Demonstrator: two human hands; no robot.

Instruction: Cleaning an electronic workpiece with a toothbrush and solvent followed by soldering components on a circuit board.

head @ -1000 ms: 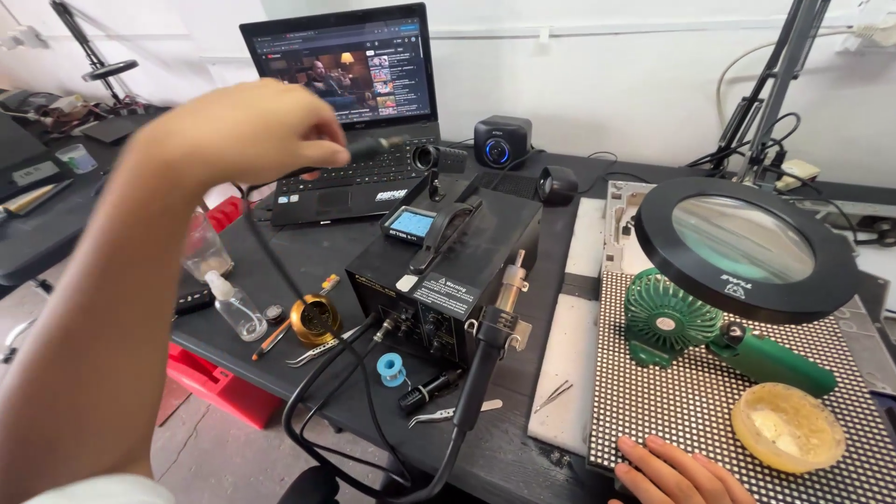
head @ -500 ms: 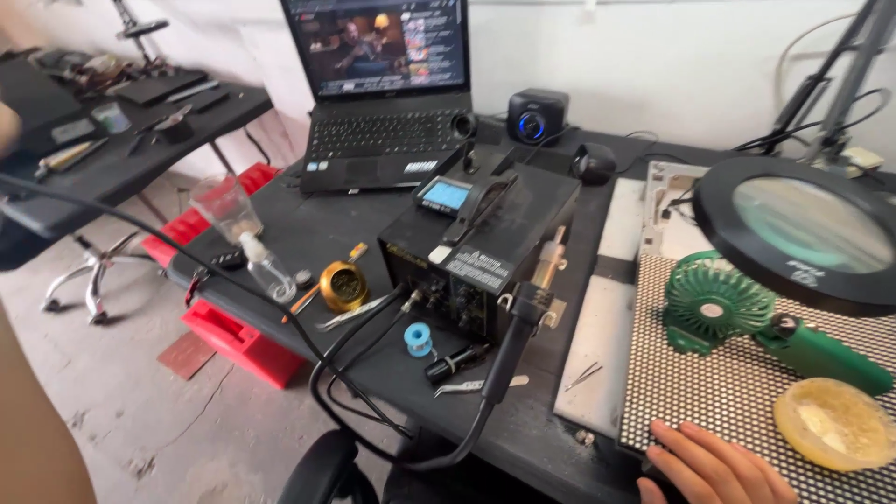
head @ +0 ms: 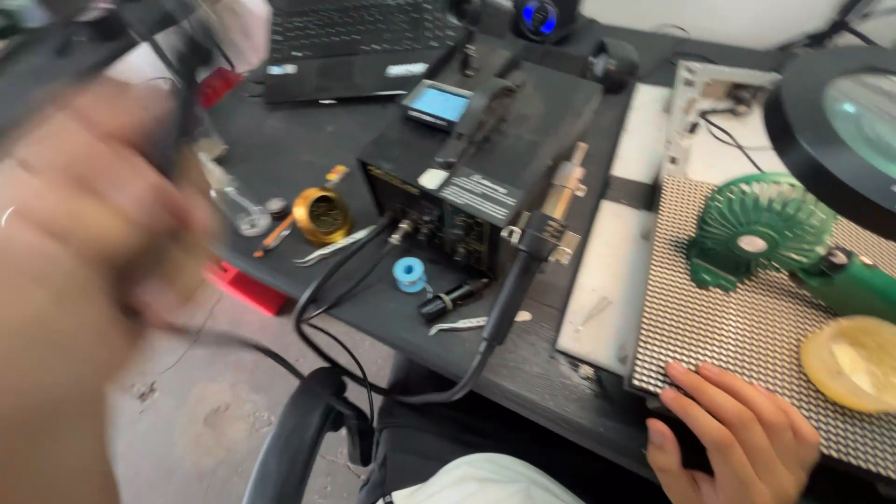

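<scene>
Perforated mat [head: 747, 327], metal-look with a dot grid, lies at 4 o'clock on the black desk [head: 308, 140], and the right hand [head: 737, 439] rests on its near edge at 5 o'clock, fingers loosely together and curled over the rim, pinching nothing. Left hand [head: 93, 243] fills the 9 o'clock side, very blurred, raised close to the camera; it looks closed around a dark cable or handle [head: 177, 121], but cannot tell the grip for sure. On the mat, a green handheld fan [head: 761, 233] sits at 3 o'clock, with a yellow sponge [head: 854, 359] just beside it toward 4 o'clock. Black round magnifier lamp [head: 840, 121] hangs over the mat's far corner at 2 o'clock. White board [head: 616, 261] lies along the mat's left edge, touching it. Black soldering station [head: 485, 177] with a small blue screen sits at centre, a hot-air handpiece [head: 551, 224] docked on its right side, its hose looping down off the desk edge toward 6 o'clock. Blue solder spool [head: 409, 273] lies just in front of the station; tweezers [head: 336, 247] and a brass tip-cleaner pot [head: 322, 215] are near it toward 9 o'clock. Laptop [head: 364, 47] sits at 12 o'clock, a small speaker [head: 543, 17] right of it. Red toolbox [head: 247, 285] shows below the desk edge.
</scene>
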